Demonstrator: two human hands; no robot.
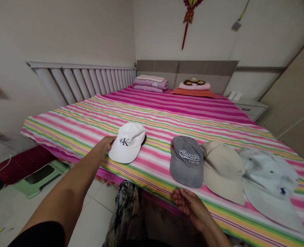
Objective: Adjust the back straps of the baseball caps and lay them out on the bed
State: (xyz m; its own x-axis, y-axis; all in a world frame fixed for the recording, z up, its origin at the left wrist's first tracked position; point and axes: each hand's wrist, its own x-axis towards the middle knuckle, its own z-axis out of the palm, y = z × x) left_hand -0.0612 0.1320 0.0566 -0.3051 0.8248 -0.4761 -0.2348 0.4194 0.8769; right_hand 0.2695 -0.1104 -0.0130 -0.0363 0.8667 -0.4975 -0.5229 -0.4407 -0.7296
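Note:
A white cap (128, 142) with black letters lies on the striped bedsheet (167, 113) near the bed's front edge. My left hand (107, 142) reaches out and grips the cap's left side. To the right lie a grey cap (186, 161), a beige cap (222, 169) and a pale blotched cap (269, 180), overlapping in a row. My right hand (190, 202) rests at the bed's edge just below the grey cap's brim, fingers loosely curled and holding nothing.
Folded purple bedding (150, 83) and pillows (194, 87) sit at the headboard. A radiator (90, 80) runs along the left wall. A green stool (40, 176) and a dark red mat (23, 163) lie on the floor at left. A nightstand (249, 108) stands at right.

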